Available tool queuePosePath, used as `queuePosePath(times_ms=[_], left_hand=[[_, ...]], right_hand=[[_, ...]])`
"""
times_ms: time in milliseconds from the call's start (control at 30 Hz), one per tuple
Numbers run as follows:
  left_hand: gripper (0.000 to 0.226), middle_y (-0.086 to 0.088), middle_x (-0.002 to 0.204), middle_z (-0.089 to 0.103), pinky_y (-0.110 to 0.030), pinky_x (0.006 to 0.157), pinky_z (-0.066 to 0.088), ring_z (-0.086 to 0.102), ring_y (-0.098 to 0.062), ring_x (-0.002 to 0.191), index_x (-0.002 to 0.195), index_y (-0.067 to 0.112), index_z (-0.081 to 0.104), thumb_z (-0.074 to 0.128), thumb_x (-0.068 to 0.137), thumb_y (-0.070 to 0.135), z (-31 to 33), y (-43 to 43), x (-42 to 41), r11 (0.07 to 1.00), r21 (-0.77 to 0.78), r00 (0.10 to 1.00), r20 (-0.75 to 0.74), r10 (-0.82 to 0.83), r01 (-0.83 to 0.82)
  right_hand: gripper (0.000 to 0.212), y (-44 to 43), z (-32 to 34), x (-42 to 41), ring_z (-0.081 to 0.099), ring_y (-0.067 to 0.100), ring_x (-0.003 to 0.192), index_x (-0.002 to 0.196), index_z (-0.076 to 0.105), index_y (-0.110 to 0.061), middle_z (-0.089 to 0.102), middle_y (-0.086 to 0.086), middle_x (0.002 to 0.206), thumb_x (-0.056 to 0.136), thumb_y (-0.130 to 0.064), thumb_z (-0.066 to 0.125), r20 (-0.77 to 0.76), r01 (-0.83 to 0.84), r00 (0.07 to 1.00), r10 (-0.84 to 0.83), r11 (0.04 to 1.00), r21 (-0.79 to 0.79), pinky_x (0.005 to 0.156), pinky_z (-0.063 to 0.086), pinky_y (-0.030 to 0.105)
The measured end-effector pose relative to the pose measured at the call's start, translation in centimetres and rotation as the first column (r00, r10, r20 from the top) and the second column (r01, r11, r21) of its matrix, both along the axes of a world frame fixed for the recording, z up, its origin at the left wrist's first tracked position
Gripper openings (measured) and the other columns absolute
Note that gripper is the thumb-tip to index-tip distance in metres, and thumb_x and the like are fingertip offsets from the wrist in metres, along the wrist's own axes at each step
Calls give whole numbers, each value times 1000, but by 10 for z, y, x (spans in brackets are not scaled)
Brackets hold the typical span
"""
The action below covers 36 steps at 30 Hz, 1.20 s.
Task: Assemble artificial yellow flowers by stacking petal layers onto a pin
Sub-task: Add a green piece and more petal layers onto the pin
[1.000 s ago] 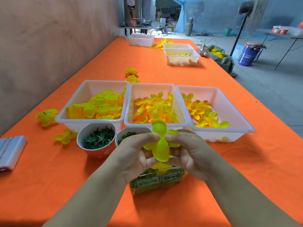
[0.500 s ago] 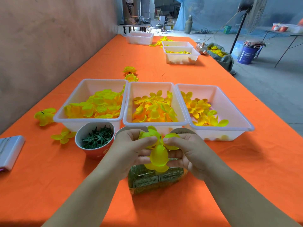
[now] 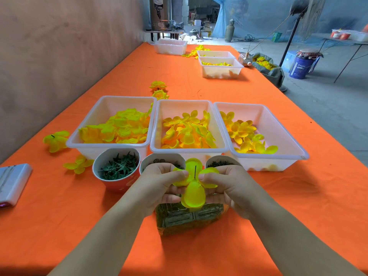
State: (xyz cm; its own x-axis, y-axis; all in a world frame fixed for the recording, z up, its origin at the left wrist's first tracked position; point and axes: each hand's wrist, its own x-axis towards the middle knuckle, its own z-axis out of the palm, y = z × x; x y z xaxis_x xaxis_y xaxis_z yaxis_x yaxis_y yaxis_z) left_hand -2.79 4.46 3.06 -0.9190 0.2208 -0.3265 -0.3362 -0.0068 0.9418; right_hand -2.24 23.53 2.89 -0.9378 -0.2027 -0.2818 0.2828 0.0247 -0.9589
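Pinching a glossy yellow petal layer [image 3: 193, 194] from both sides, the left hand [image 3: 159, 186] and the right hand [image 3: 231, 188] met just above a clear ribbed plastic box [image 3: 179, 220] of dark green bits on the orange cloth [image 3: 59, 216]. Each thumb lay curled over a rounded, cupped petal with the other fingers tucked beneath, so both hands were clamped on the layer. A thin dark pin [image 3: 195, 171] stood upright through the layer's centre, between the thumb tips. Behind the hands sat three round cups; the left cup [image 3: 117, 184] held spiky green plastic pieces. Beyond them three white, smooth-walled rectangular tubs stood side by side: the left tub [image 3: 119, 105] with crinkled pale-yellow petals, the middle tub [image 3: 187, 106] with deeper orange-yellow ones, the right tub [image 3: 278, 132] with small cupped blossoms. Loose flowers [image 3: 56, 140] lay on the cloth left of the tubs
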Motion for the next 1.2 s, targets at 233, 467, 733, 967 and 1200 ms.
queuePosePath(times_ms=[233, 467, 733, 967, 1200], left_hand=[[30, -7, 72, 68, -22, 46, 50, 63, -15, 57, 70, 16, 50, 71, 91, 18, -14, 0, 2, 997, -69, 999, -21, 28, -30], [23, -5, 63, 63, -26, 47, 49, 62, -17, 51, 82, 9, 57, 73, 90, 24, -17, 3, 2, 963, -254, 977, -209, 34, -88], [30, -5, 76, 72, -28, 48, 52, 71, -14, 63, 95, 9, 66, 60, 96, 39, -7, -24, 0, 969, -98, 971, -101, 216, -226], [18, -9, 93, 75, -30, 57, 56, 71, -21, 78, 105, 15, 62, 64, 94, 28, -5, -19, 1, 997, 74, 995, 86, -42, 36], [23, -8, 87, 71, -27, 51, 52, 66, -22, 71, 109, 16, 66, 70, 88, 6, -10, -17, -4, 998, 39, 998, 51, 44, -46]], right_hand=[[17, 0, -4, 1, 67, 19, 67, 95, 72, 3, 69, 13, 79, 89, -12, 70, 54, -1, 999, -2, 998, 61, 62, 57, 30], [22, 2, -2, 1, 72, 19, 67, 98, 72, 3, 74, 13, 79, 88, -17, 73, 79, -28, 997, 20, 994, 101, 59, 57, 29], [9, 20, -1, 3, 65, 19, 60, 80, 72, -15, 63, 4, 77, 83, -22, 76, 145, 5, 989, -8, 1000, 24, 51, 52, 30], [33, 16, -3, 2, 59, 13, 60, 102, 74, -5, 62, 5, 93, 80, -29, 78, 165, 30, 986, -35, 999, 34, 48, 44, 25], [18, 16, -2, 1, 59, 9, 59, 68, 72, -22, 65, -1, 83, 78, -34, 81, 82, -13, 997, 6, 996, 87, 51, 44, 25]])
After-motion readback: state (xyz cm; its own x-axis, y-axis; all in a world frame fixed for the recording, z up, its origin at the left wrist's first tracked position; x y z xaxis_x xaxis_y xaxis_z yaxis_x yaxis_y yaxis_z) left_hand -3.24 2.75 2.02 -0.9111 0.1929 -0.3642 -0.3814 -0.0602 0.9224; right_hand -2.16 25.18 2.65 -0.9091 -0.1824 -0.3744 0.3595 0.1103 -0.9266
